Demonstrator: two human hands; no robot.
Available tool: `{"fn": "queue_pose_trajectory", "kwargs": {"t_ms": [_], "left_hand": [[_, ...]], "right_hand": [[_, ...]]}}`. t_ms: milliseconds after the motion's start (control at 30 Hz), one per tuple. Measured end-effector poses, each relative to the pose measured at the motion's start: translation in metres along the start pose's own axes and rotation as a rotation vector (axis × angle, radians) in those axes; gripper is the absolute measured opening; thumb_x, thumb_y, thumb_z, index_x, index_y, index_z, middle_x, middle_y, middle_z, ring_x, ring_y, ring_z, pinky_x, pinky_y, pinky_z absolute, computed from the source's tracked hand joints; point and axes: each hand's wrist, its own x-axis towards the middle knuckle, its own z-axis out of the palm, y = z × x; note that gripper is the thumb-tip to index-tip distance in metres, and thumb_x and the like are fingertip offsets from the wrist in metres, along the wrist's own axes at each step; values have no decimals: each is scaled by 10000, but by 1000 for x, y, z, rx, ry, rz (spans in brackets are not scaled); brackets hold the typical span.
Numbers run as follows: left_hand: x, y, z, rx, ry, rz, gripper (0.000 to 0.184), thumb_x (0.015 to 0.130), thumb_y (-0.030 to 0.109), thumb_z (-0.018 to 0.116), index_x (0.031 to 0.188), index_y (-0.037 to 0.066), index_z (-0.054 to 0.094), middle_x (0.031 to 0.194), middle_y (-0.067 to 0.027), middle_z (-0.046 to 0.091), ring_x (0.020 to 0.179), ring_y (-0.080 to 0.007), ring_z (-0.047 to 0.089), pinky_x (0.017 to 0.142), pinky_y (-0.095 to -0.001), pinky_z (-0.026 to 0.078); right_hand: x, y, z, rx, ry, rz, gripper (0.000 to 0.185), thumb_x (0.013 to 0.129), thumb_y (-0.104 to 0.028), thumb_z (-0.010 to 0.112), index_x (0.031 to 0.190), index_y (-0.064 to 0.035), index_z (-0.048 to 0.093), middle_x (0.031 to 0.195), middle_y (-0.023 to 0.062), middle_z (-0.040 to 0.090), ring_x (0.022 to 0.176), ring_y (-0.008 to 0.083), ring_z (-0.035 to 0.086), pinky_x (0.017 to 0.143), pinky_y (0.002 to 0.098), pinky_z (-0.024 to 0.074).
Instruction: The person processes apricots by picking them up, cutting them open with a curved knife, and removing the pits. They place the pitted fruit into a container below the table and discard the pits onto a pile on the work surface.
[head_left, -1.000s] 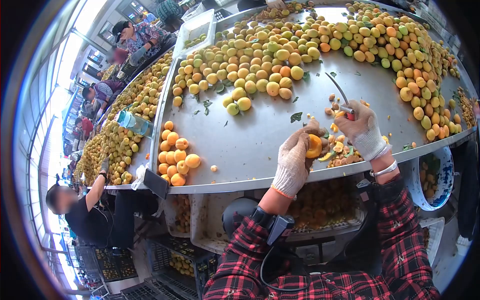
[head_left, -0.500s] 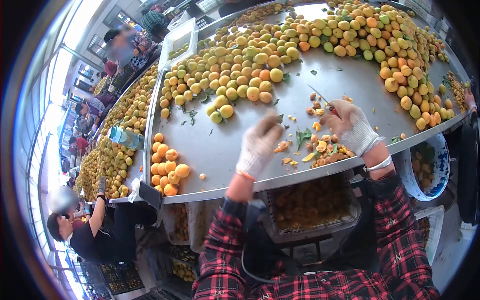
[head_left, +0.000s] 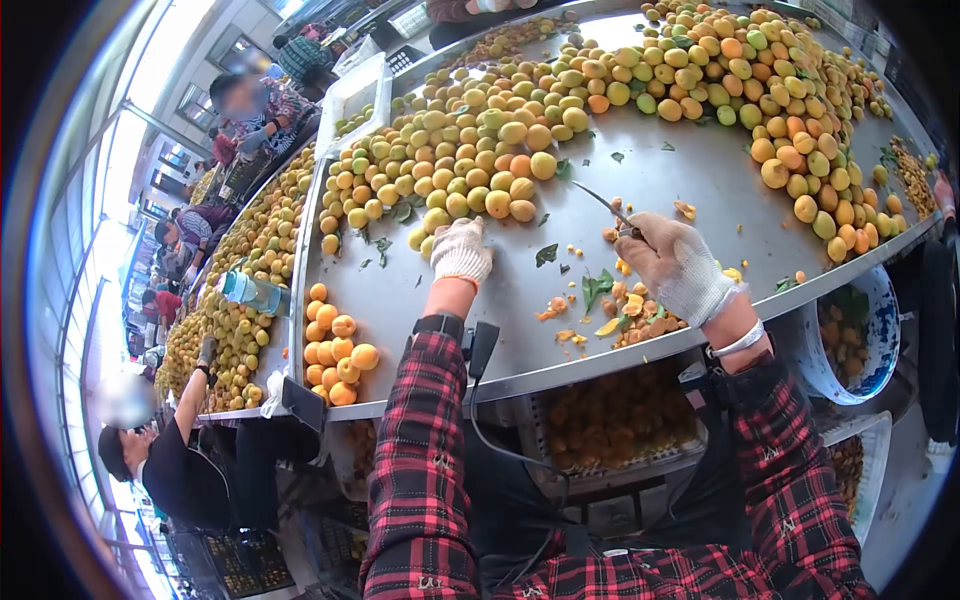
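Clutching curved knife [head_left: 598,200] in curled right fingers [head_left: 640,234], inside near edge of tabletop [head_left: 420,320]; holding left fingers [head_left: 460,231] beside apricots [head_left: 457,205], spread and grip unclear.

Left hand [head_left: 461,252] is at the apricot pile [head_left: 468,160]; right hand [head_left: 678,264] holds a curved knife [head_left: 602,200].

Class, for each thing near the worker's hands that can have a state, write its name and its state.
Left hand: gloved, at the near edge of the fruit pile; fingertips hidden
Right hand: gloved, closed on the knife
Knife: held, curved blade bare
Fruit pile: uncut-looking, spread across the table
Orange fruit: grouped apart at the table's near edge
Fruit pieces: loosely heaped
Basin: partly filled, leaves inside
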Motion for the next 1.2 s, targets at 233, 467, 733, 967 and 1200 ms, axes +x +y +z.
{"fn": "queue_pose_trajectory", "kwargs": {"t_ms": [233, 467, 733, 967, 1200], "left_hand": [[1, -31, -8, -65, -298, -191, 513, 761, 328, 709, 1189, 54, 641, 1130, -178, 677, 1082, -332, 640, 935, -403, 506], [-39, -27, 8, -356, -125, -138, 600, 770, 349, 709, 1255, 22, 576, 1018, -207, 690, 994, -348, 661, 884, -415, 515], [-113, 77, -56, -2069, -28, -27, 609, 891, 140, 684, 1426, 1, 426, 1283, -98, 563, 919, -157, 639, 750, -257, 533], [-127, 91, -65, -2371, -113, 216, 738, 866, 218, 726, 1464, -9, 358, 1342, -103, 531, 617, -69, 441, 529, -196, 348], [-131, 93, -70, -1891, 12, -64, 571, 824, -7, 681, 1362, -47, 491, 1120, -101, 626, 831, -107, 602, 690, -246, 524]], "right_hand": [[-2, -2, -9, 38, -14, 30, 217, 929, -223, 622, 919, -6, 631, 783, 214, 657, 754, 349, 678, 655, 398, 524], [0, -8, -3, 213, -84, 73, 220, 955, -222, 594, 947, -4, 618, 716, 168, 627, 638, 278, 638, 615, 380, 502], [-14, -27, -4, 490, -243, 188, 267, 1000, -262, 548, 969, -3, 604, 708, 77, 573, 647, 142, 580, 590, 307, 470], [-23, -28, 9, 512, -335, 72, 269, 1013, -288, 522, 930, -44, 595, 663, 18, 516, 588, 112, 495, 543, 285, 420], [-26, -34, 17, 558, -350, 30, 263, 1022, -272, 490, 913, -52, 586, 667, -15, 500, 567, 67, 462, 516, 241, 378]]}}
